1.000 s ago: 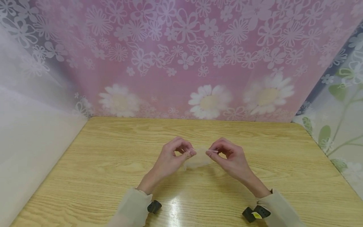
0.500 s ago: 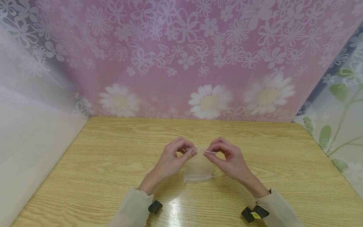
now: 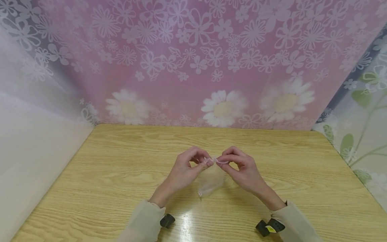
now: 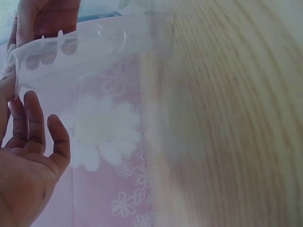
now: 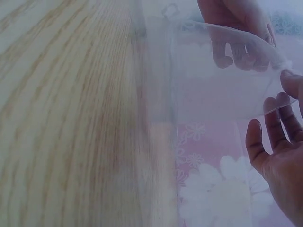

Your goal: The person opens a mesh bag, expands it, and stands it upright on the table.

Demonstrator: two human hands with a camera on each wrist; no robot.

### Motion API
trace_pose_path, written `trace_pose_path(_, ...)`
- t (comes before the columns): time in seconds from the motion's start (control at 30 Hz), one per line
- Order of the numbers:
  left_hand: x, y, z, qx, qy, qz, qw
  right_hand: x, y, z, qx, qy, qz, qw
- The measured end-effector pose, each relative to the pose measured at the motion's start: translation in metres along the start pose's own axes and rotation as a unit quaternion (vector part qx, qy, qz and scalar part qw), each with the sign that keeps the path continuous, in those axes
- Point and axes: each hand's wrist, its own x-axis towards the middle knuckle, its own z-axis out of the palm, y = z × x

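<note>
A small see-through white bag (image 3: 211, 183) hangs between my two hands over the table, its gathered top edge at the fingertips. My left hand (image 3: 188, 164) pinches the left part of that edge between thumb and forefinger. Close beside it, my right hand (image 3: 242, 165) pinches the right part, with a thin white strip or cord showing at the fingers. In the left wrist view the bag (image 4: 99, 54) spreads out sideways, and the right hand's fingers show through it. The right wrist view has the bag (image 5: 213, 90) likewise, with the left fingers behind it.
The wood-grain table (image 3: 121, 161) extends on all sides of the hands. A pink flowered curtain (image 3: 169, 87) hangs at its far edge, with pale cloth (image 3: 36, 134) at the left and leaf-patterned cloth (image 3: 359, 134) at the right.
Both hands have drawn closer together, bunching the bag's top edge. The bag's body has dropped from near-level to hanging down, and its lower end now tilts.
</note>
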Motion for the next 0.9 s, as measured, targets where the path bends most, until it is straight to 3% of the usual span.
trace_pose_path(0.23,-0.0009,-0.0003,0.0008,0.011,-0.002,0.007,0.9999,0.0005,0.0005,0.0005,0.001,-0.007,-0.007,1.0000)
trace_pose_path(0.33,-0.0007,-0.0002,0.0011,0.008,-0.002,0.006,0.9999,0.0012,-0.0010,0.0007,-0.003,-0.007,0.014,0.9999)
trace_pose_path(0.47,-0.0003,-0.0006,0.0017,0.009,0.007,0.000,0.9999,0.0021,-0.0029,0.0013,-0.003,0.018,0.043,0.9989)
trace_pose_path(0.7,-0.0003,-0.0013,0.0014,0.010,0.040,-0.007,0.9991,0.0044,-0.0067,0.0009,0.000,0.103,0.046,0.9936)
trace_pose_path(0.9,-0.0007,0.0003,0.0018,0.005,0.055,-0.005,0.9984,0.0036,-0.0082,0.0022,0.009,0.084,0.041,0.9956)
